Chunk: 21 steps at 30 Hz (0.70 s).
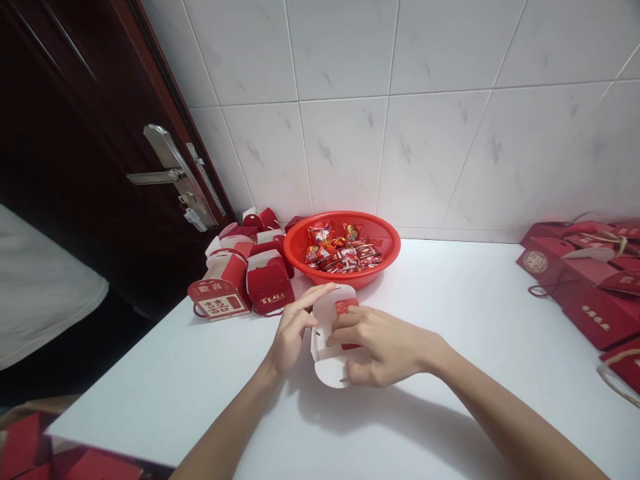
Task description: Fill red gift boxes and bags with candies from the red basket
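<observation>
In the middle of the table stands an opened small paper gift box [327, 370], its white inner side and rounded flaps facing up. My left hand [290, 333] grips its left side, thumb and forefinger at the edge. My right hand [383, 343] reaches over from the right with curled fingers inside the box and the thumb at the near flap. Beneath those fingers a red patterned piece [346, 307] shows, partly covered; I cannot tell whether it is a packet or part of the box. Right behind the box sits a red plastic basket [345, 277] of wrapped sweets [345, 255].
Several red gift boxes [270, 283] stand left of the basket. More red boxes [583, 293] with cord handles are piled at the right. A tiled wall [345, 153] borders the white table [200, 373]. At left are a dark door [75, 100] and a person's white garment [45, 293].
</observation>
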Tool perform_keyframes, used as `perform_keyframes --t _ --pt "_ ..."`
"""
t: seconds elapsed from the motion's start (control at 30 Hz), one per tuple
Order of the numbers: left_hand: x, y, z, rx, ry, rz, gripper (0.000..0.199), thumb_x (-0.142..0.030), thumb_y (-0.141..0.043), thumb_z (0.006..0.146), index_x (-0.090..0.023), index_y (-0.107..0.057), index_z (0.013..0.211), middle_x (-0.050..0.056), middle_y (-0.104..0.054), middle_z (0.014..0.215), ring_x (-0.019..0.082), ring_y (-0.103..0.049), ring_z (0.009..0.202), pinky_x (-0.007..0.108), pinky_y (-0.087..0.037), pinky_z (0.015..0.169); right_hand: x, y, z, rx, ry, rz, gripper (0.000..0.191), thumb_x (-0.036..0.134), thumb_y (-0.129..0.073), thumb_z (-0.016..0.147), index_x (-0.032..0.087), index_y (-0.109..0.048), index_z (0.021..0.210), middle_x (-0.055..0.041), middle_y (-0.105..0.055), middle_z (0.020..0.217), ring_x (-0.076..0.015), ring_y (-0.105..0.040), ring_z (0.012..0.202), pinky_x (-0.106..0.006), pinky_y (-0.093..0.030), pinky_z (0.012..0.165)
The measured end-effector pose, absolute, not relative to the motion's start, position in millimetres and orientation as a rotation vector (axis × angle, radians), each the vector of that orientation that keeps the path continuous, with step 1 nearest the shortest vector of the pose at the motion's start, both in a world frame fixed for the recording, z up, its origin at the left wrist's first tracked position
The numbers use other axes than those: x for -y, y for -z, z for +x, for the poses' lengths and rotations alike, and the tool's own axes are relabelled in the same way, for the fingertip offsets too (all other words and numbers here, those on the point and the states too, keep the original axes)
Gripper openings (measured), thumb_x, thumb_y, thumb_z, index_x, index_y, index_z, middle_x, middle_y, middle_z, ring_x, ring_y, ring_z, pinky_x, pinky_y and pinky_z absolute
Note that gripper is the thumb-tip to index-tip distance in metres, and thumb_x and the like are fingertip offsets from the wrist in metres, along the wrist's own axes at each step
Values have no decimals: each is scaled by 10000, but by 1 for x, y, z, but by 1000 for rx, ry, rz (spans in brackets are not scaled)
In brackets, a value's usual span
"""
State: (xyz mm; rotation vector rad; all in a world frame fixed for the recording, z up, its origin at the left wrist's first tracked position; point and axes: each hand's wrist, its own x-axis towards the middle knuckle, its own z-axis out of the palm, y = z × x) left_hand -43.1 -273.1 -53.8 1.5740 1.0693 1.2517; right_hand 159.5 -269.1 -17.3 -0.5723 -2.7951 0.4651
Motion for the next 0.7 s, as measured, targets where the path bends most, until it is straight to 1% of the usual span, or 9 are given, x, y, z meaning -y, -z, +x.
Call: perform_keyframes --t 0.13,0.23,0.33,0.37,0.43,0.5,0.53,0.6,0.7 --pt "272 57 -45 -1083 -1247 1604 581 -227 -448 719 -179 -731 1224 49 -666 1349 310 -584 1260 422 -438 1102 271 11 162 2734 -379 -668 253 335 -777 761 162 -700 930 -54 -516 884 -196 -475 771 -304 -408 651" --pt "269 60 -46 -1056 -1240 1581 574 -231 -446 730 -171 -717 1232 68 -677 1327 313 -573 1274 415 -445 1091 270 5 172 2686 -331 -734 270 348 -776 788 155 -695 958 -69 -550 930 -203 -509 802 -313 -424 672" --pt "269 60 -46 -1021 -1244 1551 586 -225 -450 734 -180 -675 1274 82 -665 1338 314 -576 1267 424 -470 1057 267 0 184 2682 -249 -850 347 420 -777 801 159 -698 1015 -75 -587 934 -214 -527 790 -351 -441 700" --pt "269 59 -45 -1024 -1243 1568 562 -223 -450 734 -189 -686 1243 82 -653 1353 317 -571 1269 431 -480 1043 266 -1 187 2681 -212 -876 375 450 -776 801 162 -700 1029 -78 -597 926 -224 -529 792 -371 -448 717" --pt "271 57 -45 -1054 -1222 1657 451 -223 -446 739 -207 -741 1080 75 -628 1382 329 -554 1280 452 -483 1030 266 -4 192 2676 -162 -891 400 493 -771 802 172 -707 1030 -84 -616 917 -246 -537 823 -406 -460 760" --pt "273 54 -44 -1093 -1180 1779 348 -233 -444 763 -215 -760 907 68 -613 1393 341 -538 1290 473 -472 1036 267 -5 194 2669 -156 -871 385 497 -766 811 180 -713 1022 -89 -636 927 -263 -550 875 -422 -468 805" --pt "273 54 -44 -1106 -1165 1832 337 -240 -441 779 -219 -762 878 69 -612 1390 343 -536 1290 478 -470 1036 267 -6 194 2666 -159 -857 374 492 -765 816 181 -715 1018 -92 -644 939 -268 -558 900 -427 -470 829" --pt "273 53 -44 -1119 -1150 1894 368 -251 -432 809 -229 -772 947 76 -613 1380 339 -538 1288 476 -478 1026 268 -6 194 2660 -160 -837 359 486 -763 823 186 -715 1014 -96 -653 967 -275 -571 941 -440 -470 872" --pt "272 54 -44 -1114 -1154 1927 451 -240 -421 828 -236 -749 1138 79 -610 1381 322 -530 1307 466 -470 1052 268 -5 195 2646 -165 -820 338 476 -755 836 195 -712 1019 -100 -661 1001 -283 -586 992 -465 -461 930"
